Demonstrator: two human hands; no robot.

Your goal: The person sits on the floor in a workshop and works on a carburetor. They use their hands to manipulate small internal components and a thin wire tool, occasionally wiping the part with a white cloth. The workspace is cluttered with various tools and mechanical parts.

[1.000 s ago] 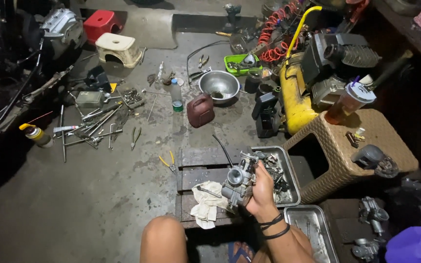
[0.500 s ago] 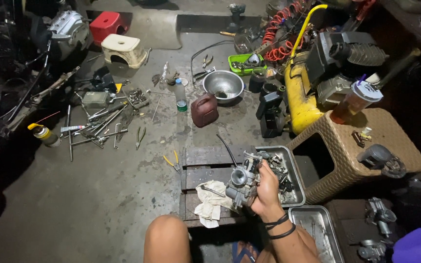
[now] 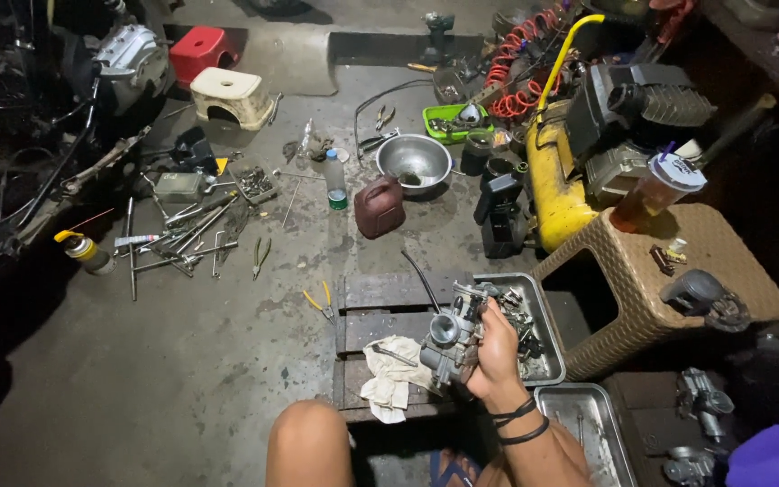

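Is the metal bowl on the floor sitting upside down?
No, the metal bowl sits upright with its open side facing up, on the concrete floor beside the dark red jug.

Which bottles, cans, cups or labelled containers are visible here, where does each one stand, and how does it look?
Plastic bottle: upright on the floor, clear, green cap.
Jug: floor beside the steel bowl, dark red, squarish.
Spray can: lying on the floor at left, yellow nozzle.
Drink cup: on the woven stool, clear, brown drink, printed lid.
No screens or signs.
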